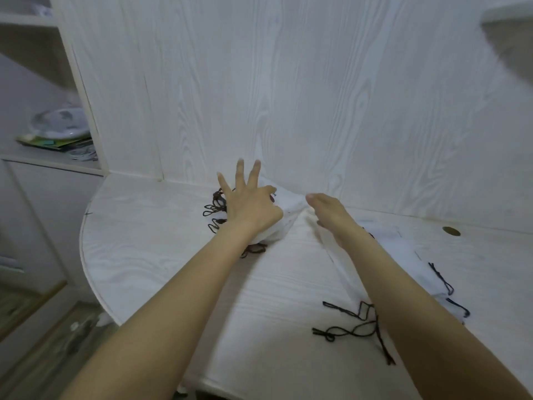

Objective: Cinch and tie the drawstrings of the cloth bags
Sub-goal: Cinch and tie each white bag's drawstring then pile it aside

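A heap of white cloth bags point(284, 203) lies at the back of the table, with dark brown drawstring loops point(215, 210) spilling out on its left. My left hand point(248, 204) rests on this heap with its fingers spread and straight. My right hand point(328, 216) is just right of the heap and seems to grip the far end of a white cloth bag point(336, 256) that runs back under my forearm. That bag's black drawstrings point(356, 323) lie loose on the table near my right forearm.
More flat white bags point(403, 245) with dark blue cords point(441, 280) lie to the right. A round cable hole point(451, 231) sits in the white table point(161, 255), which curves off at the left. A wall panel rises behind; a shelf holds clutter point(60, 127).
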Action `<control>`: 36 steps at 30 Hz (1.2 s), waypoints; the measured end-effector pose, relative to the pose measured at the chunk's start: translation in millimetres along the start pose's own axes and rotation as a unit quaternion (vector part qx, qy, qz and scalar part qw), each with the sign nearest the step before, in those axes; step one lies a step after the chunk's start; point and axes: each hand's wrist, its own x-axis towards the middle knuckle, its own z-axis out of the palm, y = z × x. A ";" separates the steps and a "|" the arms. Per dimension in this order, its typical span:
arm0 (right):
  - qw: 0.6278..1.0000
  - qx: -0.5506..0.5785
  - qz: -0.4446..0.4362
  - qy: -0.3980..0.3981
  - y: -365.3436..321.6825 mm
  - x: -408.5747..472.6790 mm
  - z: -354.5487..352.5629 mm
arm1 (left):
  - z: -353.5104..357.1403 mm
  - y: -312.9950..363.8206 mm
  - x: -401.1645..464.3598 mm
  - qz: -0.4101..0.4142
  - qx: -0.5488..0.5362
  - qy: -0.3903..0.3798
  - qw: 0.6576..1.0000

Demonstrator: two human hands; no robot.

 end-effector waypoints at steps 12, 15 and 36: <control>0.976 -0.217 -0.007 -0.029 56.6 -92.0 -114.1 | 25.0 110.0 -69.3 0.168 -0.187 -0.283 0.926; 0.977 -0.211 0.009 -0.043 70.5 -100.9 -125.7 | 33.2 117.4 -72.8 0.171 -0.145 -0.272 0.936; 0.976 -0.103 -0.137 0.131 95.4 -83.5 -120.8 | 81.1 85.6 -48.9 0.024 -0.437 0.000 0.899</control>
